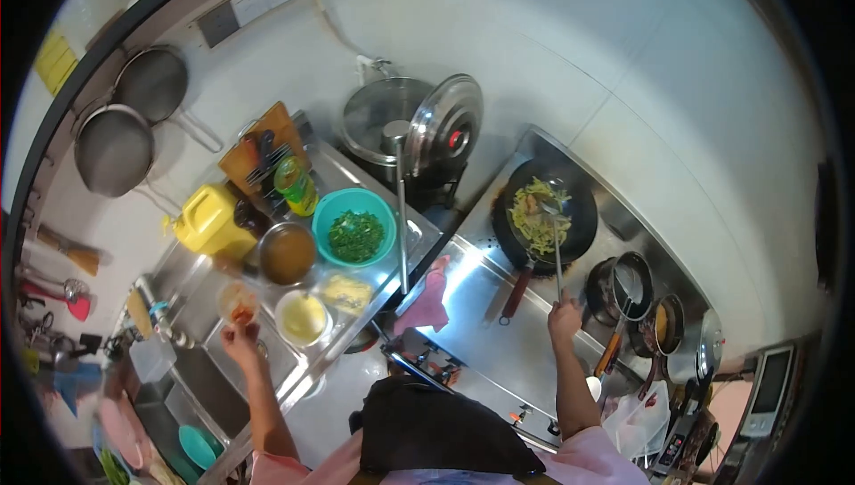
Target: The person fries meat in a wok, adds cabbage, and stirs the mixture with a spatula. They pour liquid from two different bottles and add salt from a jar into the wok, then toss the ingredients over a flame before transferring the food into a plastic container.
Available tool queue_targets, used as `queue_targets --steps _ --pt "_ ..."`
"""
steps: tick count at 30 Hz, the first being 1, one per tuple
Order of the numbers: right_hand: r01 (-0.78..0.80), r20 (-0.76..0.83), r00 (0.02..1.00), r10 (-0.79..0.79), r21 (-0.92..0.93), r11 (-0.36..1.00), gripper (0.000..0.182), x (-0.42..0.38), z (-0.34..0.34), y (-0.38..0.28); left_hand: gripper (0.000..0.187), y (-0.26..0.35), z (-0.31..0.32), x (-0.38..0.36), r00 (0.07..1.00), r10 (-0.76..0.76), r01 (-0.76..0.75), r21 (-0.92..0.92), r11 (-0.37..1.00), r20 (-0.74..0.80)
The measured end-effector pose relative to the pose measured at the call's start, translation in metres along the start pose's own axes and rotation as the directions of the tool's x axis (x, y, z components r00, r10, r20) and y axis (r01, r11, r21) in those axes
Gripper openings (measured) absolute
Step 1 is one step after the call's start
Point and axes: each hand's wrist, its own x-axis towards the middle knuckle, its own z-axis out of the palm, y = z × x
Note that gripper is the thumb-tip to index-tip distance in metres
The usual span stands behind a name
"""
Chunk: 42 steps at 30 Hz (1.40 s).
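Note:
My right hand (564,319) is closed around the long handle of a metal ladle (558,258). The ladle's head rests among sliced green vegetables (534,222) in a black wok (581,228) on the stove. Over the steel counter on the left, my left hand (241,344) grips a small clear bowl (238,296) with some red food in it. Near that hand stand a white bowl (321,335) of pale yellow contents, a metal pot (265,264) of brown liquid and a turquoise basin (389,209) of chopped greens.
A yellow jug (212,220) and a green-labelled bottle (296,186) stand at the counter's back. A large lidded pot (374,115) is behind, its glass lid (445,124) tilted up. A pink cloth (426,300) lies left of the wok; several smaller pans (619,287) crowd its right.

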Motion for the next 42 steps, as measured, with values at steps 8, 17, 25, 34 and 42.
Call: queue_targets --steps 8,17,25,34,42 --pt "0.365 -0.048 0.785 -0.618 0.841 0.399 0.021 -0.09 -0.109 -0.164 0.018 0.003 0.129 -0.163 0.788 -0.15 0.139 0.065 0.988 0.597" --pt "0.661 -0.084 0.714 -0.695 0.406 0.631 0.017 -0.094 -0.114 -0.177 0.021 -0.053 0.189 -0.266 0.484 -0.226 0.232 0.125 0.965 0.846" --pt "0.349 0.053 0.872 -0.486 0.627 0.696 0.024 -0.091 -0.084 -0.128 0.023 -0.036 0.207 -0.286 0.448 -0.195 0.189 0.121 0.975 0.873" --pt "0.501 -0.221 0.831 -0.51 0.693 0.518 0.011 -0.091 -0.103 -0.139 0.021 -0.044 0.213 -0.28 0.37 -0.217 0.235 0.135 0.963 0.903" --pt "0.509 -0.203 0.728 -0.655 0.799 0.319 0.007 -0.092 -0.101 -0.13 0.02 -0.032 0.213 -0.268 0.312 -0.346 0.327 0.241 0.914 0.885"
